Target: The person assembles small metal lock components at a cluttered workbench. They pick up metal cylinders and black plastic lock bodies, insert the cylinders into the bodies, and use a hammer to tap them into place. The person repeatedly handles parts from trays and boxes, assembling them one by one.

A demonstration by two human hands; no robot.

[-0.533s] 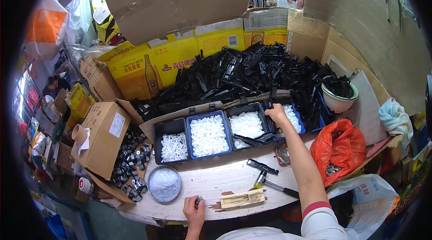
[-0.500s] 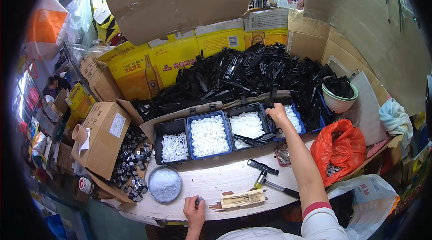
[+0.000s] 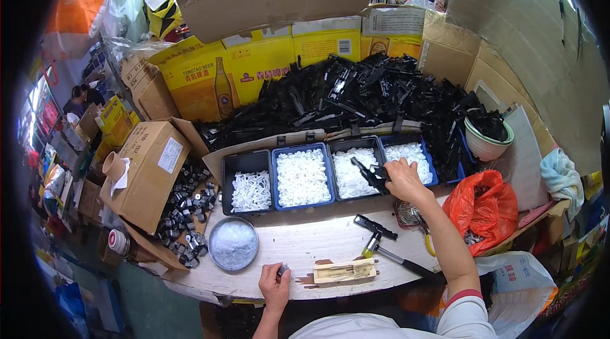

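My right hand point(image 3: 406, 180) is closed on a black plastic part point(image 3: 370, 175), tilted over the front of the white-filled bins. Near the front edge of the table, my left hand point(image 3: 274, 287) pinches a small dark grey part point(image 3: 283, 270). To its right lies a pale wooden jig point(image 3: 345, 271) with a long slot. Behind the jig are a hammer point(image 3: 401, 263) with a yellow-tipped head and another long black part point(image 3: 376, 227). The bins, a black one point(image 3: 256, 210), a blue one point(image 3: 304, 205) and two more, hold small white pieces.
A heap of black parts point(image 3: 343, 94) rises behind the bins. On the left, a round metal dish point(image 3: 251, 263) holds whitish material beside a carton point(image 3: 149, 167) and several dark grey pieces point(image 3: 184, 212). A red plastic bag point(image 3: 486, 205) and a pale pot point(image 3: 486, 142) stand right.
My right hand has drawn back from the far right bin toward me and now holds a black part, raised and turned. My left hand keeps its pinch. The whole view has shifted slightly.
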